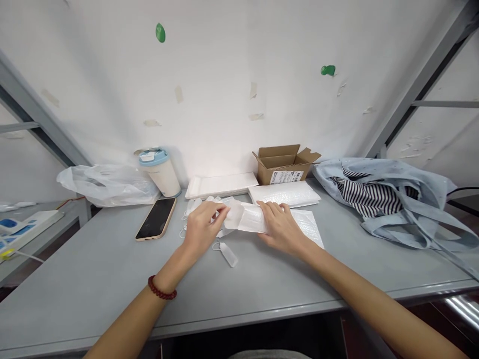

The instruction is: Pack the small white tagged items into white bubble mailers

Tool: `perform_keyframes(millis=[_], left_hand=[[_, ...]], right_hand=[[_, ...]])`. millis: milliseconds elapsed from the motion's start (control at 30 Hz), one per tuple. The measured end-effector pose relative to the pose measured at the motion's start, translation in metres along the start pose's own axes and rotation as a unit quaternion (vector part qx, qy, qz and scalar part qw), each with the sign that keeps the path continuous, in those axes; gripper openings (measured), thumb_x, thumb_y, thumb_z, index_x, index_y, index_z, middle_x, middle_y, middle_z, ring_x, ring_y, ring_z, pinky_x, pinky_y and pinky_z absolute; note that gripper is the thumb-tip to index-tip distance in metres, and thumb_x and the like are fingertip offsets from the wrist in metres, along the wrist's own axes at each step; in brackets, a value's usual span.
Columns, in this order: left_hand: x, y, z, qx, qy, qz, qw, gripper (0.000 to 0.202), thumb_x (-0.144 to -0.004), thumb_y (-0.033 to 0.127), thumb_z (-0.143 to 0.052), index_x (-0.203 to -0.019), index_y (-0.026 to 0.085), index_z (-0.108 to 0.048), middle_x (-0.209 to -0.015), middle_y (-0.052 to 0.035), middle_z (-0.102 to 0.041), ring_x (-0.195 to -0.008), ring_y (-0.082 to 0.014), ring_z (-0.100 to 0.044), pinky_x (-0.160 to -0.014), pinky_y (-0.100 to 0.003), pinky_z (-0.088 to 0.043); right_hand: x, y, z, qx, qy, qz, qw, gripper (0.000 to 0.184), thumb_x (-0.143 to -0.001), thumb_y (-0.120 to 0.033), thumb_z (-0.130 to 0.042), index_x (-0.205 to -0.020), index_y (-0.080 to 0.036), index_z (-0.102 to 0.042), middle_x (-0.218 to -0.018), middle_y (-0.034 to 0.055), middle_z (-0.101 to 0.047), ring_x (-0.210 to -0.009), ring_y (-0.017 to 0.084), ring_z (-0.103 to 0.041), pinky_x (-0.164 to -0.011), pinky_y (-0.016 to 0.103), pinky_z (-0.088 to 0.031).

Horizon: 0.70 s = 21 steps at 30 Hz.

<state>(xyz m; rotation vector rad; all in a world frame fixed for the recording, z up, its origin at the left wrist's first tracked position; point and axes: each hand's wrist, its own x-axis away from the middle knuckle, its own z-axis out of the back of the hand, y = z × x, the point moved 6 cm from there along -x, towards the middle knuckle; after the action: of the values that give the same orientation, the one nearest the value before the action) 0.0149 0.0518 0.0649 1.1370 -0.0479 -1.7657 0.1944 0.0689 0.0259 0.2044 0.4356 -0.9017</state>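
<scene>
A white bubble mailer (251, 218) is held between my two hands above the table, its flap end towards the left. My left hand (204, 222) pinches at the flap's edge; whether a thin strip is also between the fingertips I cannot make out. My right hand (280, 224) grips the mailer's other end, thumb below and fingers on top. Just in front lies a small translucent squeeze bottle (229, 255) with a looped cap. Several similar bottles lie partly hidden behind my left hand. Another bubble mailer (309, 224) lies flat beyond my right hand.
Along the wall stand a plastic bag (108, 184), a tumbler (162, 174), a stack of white mailers (220, 184), a bubble-wrap mailer (286, 193) and an open cardboard box (282, 167). A phone (156, 219) lies left; a light-blue cloth bag (389, 199) covers the right side.
</scene>
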Motion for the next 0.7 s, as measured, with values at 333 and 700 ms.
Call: perform_keyframes(millis=[333,700], left_hand=[[-0.008,-0.006,0.015,0.198,-0.137,0.112,0.964,0.022,-0.082,0.035,-0.058,-0.087,0.015,-0.066,-0.081,-0.0053,-0.071,-0.076,-0.0176,-0.064,-0.071,-0.028,-0.051],[0.033,-0.004,-0.027,-0.03,-0.479,0.038,0.876,0.023,-0.065,0.012,-0.053,-0.081,0.02,-0.068,-0.076,-0.0014,-0.063,-0.069,-0.0169,-0.055,-0.062,-0.026,-0.041]], right_hand=[[-0.001,0.015,0.009,-0.113,0.051,-0.069,0.99,0.058,-0.07,-0.026,-0.054,-0.125,-0.012,-0.039,-0.111,0.0157,-0.056,-0.103,0.032,-0.05,-0.086,0.044,-0.034],[-0.001,0.018,0.001,-0.092,0.034,-0.073,0.992,0.055,-0.071,-0.026,-0.054,-0.123,-0.014,-0.04,-0.114,0.0151,-0.056,-0.104,0.031,-0.05,-0.086,0.043,-0.035]])
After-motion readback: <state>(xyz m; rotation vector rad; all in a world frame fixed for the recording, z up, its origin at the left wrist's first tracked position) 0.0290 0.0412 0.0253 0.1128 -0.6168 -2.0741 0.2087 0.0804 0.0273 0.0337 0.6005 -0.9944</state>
